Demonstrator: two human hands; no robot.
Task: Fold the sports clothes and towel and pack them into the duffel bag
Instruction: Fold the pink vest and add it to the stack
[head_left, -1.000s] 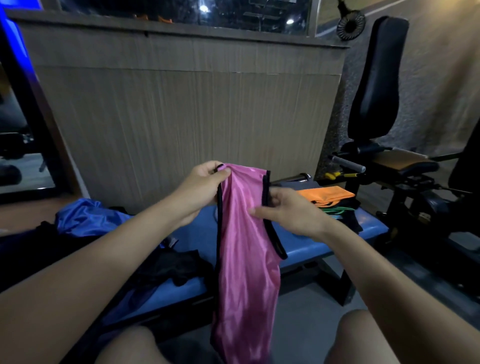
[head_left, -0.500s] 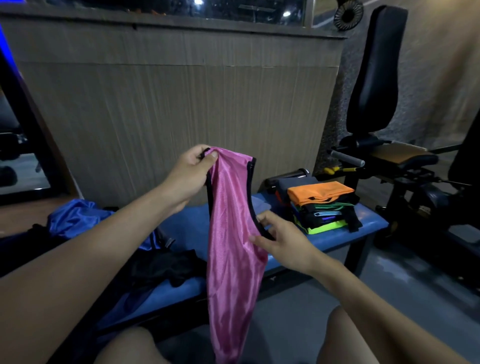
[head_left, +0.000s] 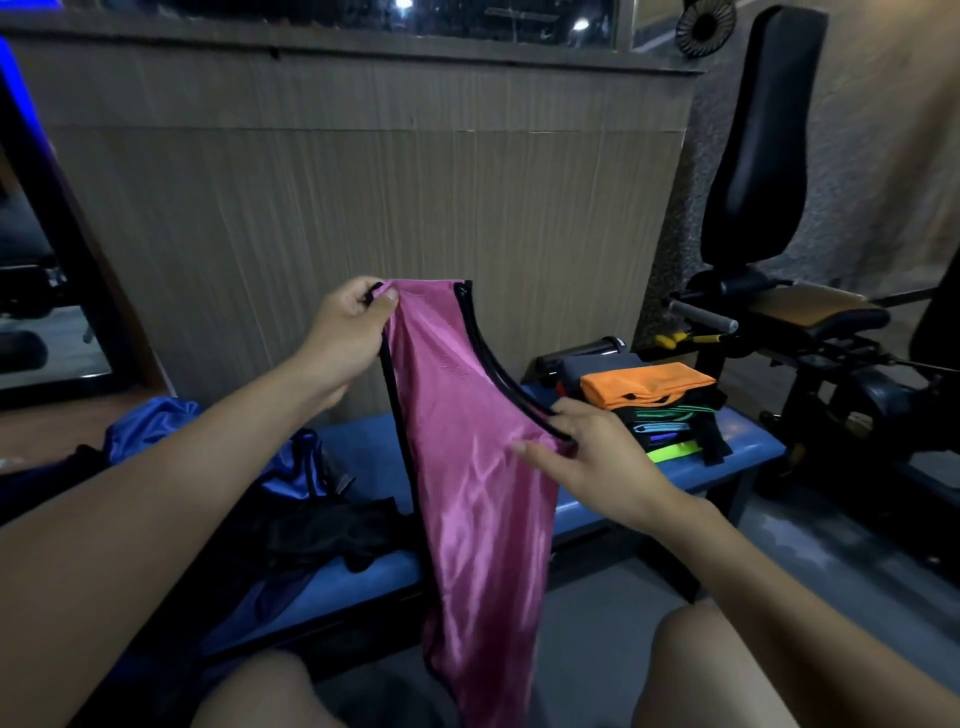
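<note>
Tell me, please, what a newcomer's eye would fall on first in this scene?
The shiny pink jersey with black trim, held up mid-frame: the left hand pinches its top corner, the right hand grips its black edge lower down. Behind it on the blue bench, right, sits a folded stack topped by an orange garment.

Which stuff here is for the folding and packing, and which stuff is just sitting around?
For the job: pink vest, held up by left hand and right hand; folded stack; blue garment; black clothes.

Just there: bench, exercise machine, wooden wall.
</note>
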